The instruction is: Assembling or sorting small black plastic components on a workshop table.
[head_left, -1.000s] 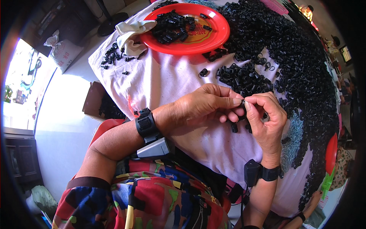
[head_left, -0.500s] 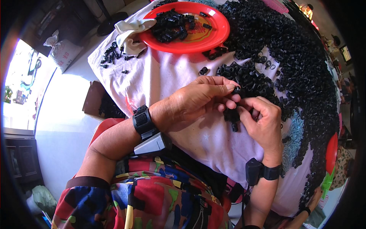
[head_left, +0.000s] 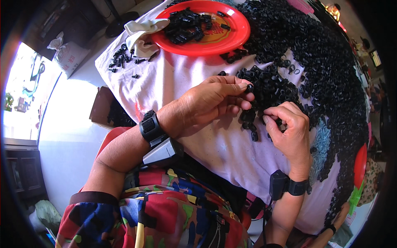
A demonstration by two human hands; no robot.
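My left hand (head_left: pixel 206 103) reaches across the pale cloth-covered table (head_left: pixel 173 82) and pinches a small black plastic piece (head_left: pixel 249 87) between thumb and fingertip. My right hand (head_left: pixel 289 132) rests curled at the near edge of a big heap of small black plastic pieces (head_left: pixel 314 62), its fingertips down among them; what it holds is hidden. Both wrists wear black bands. A red plate (head_left: pixel 215 39) at the far side holds more of the black pieces.
A crumpled white cloth glove (head_left: pixel 140 33) lies left of the plate, with a few loose black pieces (head_left: pixel 120 58) beside it. A brown box (head_left: pixel 105 109) stands below the table's left edge. Another red rim (head_left: pixel 360 165) shows at right. A sack (head_left: pixel 66 53) sits on the floor.
Both hands have moved from in front of me, fingertips together, out to the edge of the black heap. My left hand now pinches a piece there, and my right hand has dropped among the pieces.
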